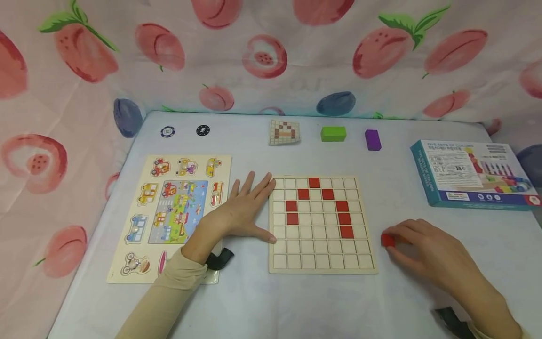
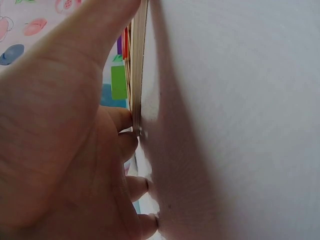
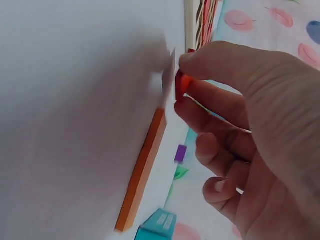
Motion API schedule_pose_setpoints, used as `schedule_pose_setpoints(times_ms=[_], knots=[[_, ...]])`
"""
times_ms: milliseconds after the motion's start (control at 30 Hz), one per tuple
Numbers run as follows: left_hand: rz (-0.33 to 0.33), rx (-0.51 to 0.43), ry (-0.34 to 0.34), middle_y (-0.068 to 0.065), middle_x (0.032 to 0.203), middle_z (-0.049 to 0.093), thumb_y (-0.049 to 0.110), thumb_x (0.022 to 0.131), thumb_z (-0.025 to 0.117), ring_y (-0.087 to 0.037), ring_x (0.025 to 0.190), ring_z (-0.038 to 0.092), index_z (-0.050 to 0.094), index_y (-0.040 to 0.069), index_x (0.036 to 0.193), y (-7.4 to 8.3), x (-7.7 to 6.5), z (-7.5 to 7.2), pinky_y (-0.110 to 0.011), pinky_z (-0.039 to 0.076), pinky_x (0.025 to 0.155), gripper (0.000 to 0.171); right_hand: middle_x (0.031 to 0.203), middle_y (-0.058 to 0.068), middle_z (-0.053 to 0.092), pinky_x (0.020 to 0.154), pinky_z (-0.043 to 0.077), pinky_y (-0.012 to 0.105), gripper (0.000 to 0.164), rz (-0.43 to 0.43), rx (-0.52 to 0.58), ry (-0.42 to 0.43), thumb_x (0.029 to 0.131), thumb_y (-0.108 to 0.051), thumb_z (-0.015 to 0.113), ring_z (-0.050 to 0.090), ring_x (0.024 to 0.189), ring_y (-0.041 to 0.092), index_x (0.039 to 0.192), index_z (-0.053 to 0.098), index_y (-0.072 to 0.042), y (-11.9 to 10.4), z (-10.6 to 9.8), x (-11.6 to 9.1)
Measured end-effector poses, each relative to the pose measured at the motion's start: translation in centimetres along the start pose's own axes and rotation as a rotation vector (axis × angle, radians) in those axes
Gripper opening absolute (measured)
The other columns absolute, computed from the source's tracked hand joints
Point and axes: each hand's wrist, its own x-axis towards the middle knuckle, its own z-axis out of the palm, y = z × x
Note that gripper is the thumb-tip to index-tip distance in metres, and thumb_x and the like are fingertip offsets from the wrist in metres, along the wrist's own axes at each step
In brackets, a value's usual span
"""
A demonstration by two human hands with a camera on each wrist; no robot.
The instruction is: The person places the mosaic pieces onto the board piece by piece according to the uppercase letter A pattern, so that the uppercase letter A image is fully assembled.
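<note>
The head view is evenly bright — wrist views dimmer, with soft shadows across the tabletop (image 3: 45,60).

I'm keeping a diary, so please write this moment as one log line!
right fingers: pinch red piece beside board | left fingers: spread at board's left edge | board: some squares red

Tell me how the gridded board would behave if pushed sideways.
The gridded board looks thick and straight-edged, so it would probably stay stiff rather than bend. Lying flat and broad on the white surface, it should slide, not roll or tip. The red squares sit within its grid cells, so they would likely travel along.
</note>
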Motion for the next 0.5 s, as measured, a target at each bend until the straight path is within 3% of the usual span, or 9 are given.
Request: schedule_pose_setpoints(times_ms=[233, 500], knots=[[-0.005, 0.011, -0.002, -0.001, 0.182, -0.012, 0.073, 0.077, 0.084, -0.039, 0.167, -0.019, 0.001, 0.016, 0.173, -0.1, -0.1, 0.0, -0.069, -0.005, 0.133, 0.139, 0.105, -0.002, 0.078, 0.080, 0.064, 0.044, 0.035, -0.219, 0.010, 0.186, 0.079, -0.029, 0.092, 0.072, 0.096, 0.018, 0.112, 0.082, -0.020, -3.5, 0.3, 2.7], [-0.002, 0.032, -0.006, -0.001, 0.182, -0.011, 0.074, 0.077, 0.083, -0.040, 0.167, -0.017, 0.002, 0.015, 0.173, 0.0, 0.1, 0.0, -0.069, -0.004, 0.133, 0.139, 0.098, -0.008, 0.077, 0.074, 0.061, 0.030, 0.027, -0.455, 0.046, 0.197, 0.083, -0.028, 0.091, 0.067, 0.085, 0.010, 0.106, 0.081, -0.021, -9.7, 2.0, 6.4]])
